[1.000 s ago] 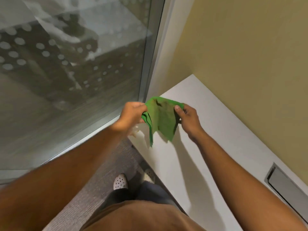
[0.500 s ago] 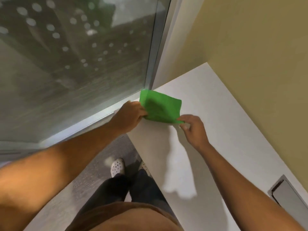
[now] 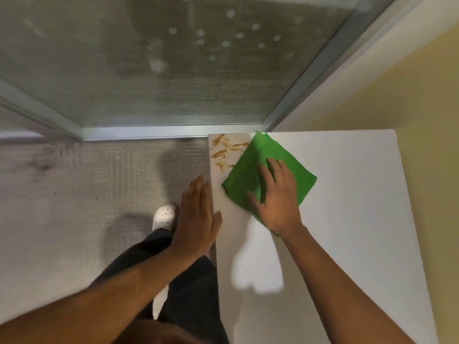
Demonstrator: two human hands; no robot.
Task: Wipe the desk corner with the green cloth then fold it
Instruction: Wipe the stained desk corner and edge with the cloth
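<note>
Two hands out: right hand [image 3: 277, 198] presses flat, fingers spread, on the cloth [image 3: 285, 170] at the desk [image 3: 347, 219] corner, beside brown smears [image 3: 223, 151]. Left hand [image 3: 196, 219] hangs open-palmed, empty, at the desk's edge.

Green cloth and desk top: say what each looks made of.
Green cloth: soft woven or microfibre-type fabric, matte; it creases and lies limp and flat under the right hand. The exact fibre cannot be told.

Desk top: smooth, hard white board, probably laminate, low sheen; it has sharp straight edges, and the brown smears sit on the surface rather than soaking in.
</note>
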